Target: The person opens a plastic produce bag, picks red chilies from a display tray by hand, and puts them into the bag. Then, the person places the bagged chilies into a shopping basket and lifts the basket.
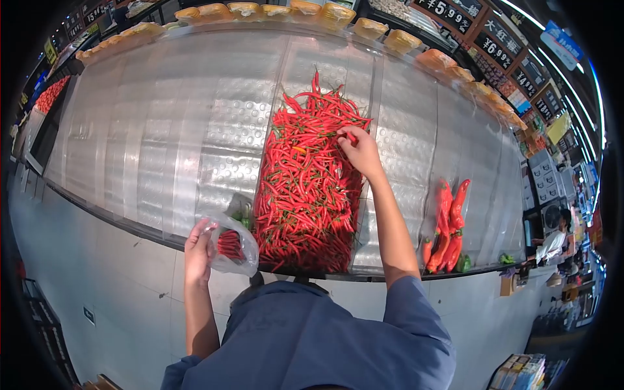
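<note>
A long heap of thin red chili peppers point(305, 188) covers the middle of the metal display counter point(162, 130). At the heap's upper right edge, my right hand point(359, 151) has its fingers closed around a red chili pepper point(351, 137). Lower left, my left hand point(199, 244) pinches the rim of a clear plastic bag point(246, 260) at the counter's front edge. Inside the bag lies a bunch of red chilies point(229, 244). Just behind the bag, some green peppers point(245, 214) sit beside the heap.
Larger red peppers point(445, 227) lie at the counter's front right, with a green pepper point(463, 262) beside them. Yellow wrapped packs point(305, 9) line the back edge. Price signs point(448, 14) hang beyond. A person in white point(556, 240) is far right.
</note>
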